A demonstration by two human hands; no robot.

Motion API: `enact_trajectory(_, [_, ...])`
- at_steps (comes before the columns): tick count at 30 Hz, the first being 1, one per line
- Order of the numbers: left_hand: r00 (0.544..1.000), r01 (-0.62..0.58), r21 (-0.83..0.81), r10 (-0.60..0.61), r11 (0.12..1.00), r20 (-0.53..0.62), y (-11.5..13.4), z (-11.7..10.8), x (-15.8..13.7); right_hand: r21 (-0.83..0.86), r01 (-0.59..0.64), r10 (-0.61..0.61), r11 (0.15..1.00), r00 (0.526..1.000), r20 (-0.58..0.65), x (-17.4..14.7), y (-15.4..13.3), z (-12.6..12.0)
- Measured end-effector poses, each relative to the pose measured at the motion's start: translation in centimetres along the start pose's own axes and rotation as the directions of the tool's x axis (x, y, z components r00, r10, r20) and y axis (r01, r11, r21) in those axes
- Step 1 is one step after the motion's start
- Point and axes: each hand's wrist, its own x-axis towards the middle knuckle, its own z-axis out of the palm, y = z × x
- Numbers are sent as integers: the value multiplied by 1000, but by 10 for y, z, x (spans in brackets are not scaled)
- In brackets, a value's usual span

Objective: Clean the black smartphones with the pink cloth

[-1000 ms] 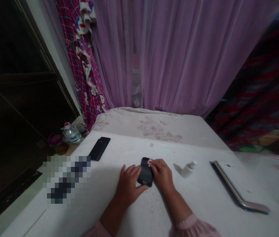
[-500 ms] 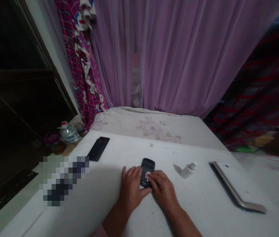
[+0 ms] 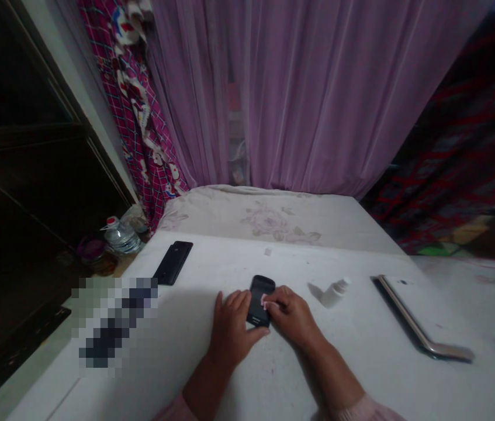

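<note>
fingers are at the phone from both sides, and what has just changed is the pink cloth: it was near the top of the screen a second ago, down toward the lower end half a second ago, and now lies about mid-screen, toward the right edge. that travel up and down reads as wiping, with the rub in progress rather than done. the phone lies face up on the white sheet and seems well braced.

taking the phone as the centre of the dial and going left to right: a pixelated patch sits between eight and nine, hiding whatever is there. at ten, far out and off the sheet, is a water jug; also at ten but nearer, a black slab lies on the sheet. the left hand is at eight, its fingers bent along the phone's left edge and its thumb reaching to the lower end at six, so the phone is held between them in a loose, part-open grip. a small pale square lies at twelve. the right hand is between three and four, fingers closed in a pinch on the cloth over the glass; whether a fingertip touches the glass itself, i cannot tell. at three come the white bottle, apart from that hand, and, farther out, a white tablet.
</note>
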Motion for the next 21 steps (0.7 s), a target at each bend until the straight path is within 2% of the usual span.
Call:
enact_trajectory(3, [999,-32,18,32,999,-16,-4,4,-1,18,-17,15,1000,993,113,-12,-7,-5])
enact_trajectory(7, [999,-45,33,46,998,-27,-5,5,-1,2,-38,37,999,987,158,-12,-8,-5])
enact_trajectory(9, [999,-43,29,44,999,-28,-5,5,-1,-51,-41,46,998,994,99,-6,-6,-1])
enact_trajectory(11, [999,-40,21,40,999,-28,-4,4,-1,-126,-45,43,991,999,-22,1,-3,3])
enact_trajectory(14, [999,-33,17,34,999,-30,-3,4,-1,-202,-87,49,975,981,-186,11,1,10])
enact_trajectory(16, [999,-30,15,31,999,-30,-3,4,-1,-199,-124,76,972,969,-236,16,2,11])
enact_trajectory(18, [999,-29,12,29,1000,-27,-3,4,-1,-153,-142,107,978,970,-219,17,2,9])
enact_trajectory(21, [999,-30,12,30,999,-23,-3,4,-1,-46,-141,137,989,988,-64,11,0,3])
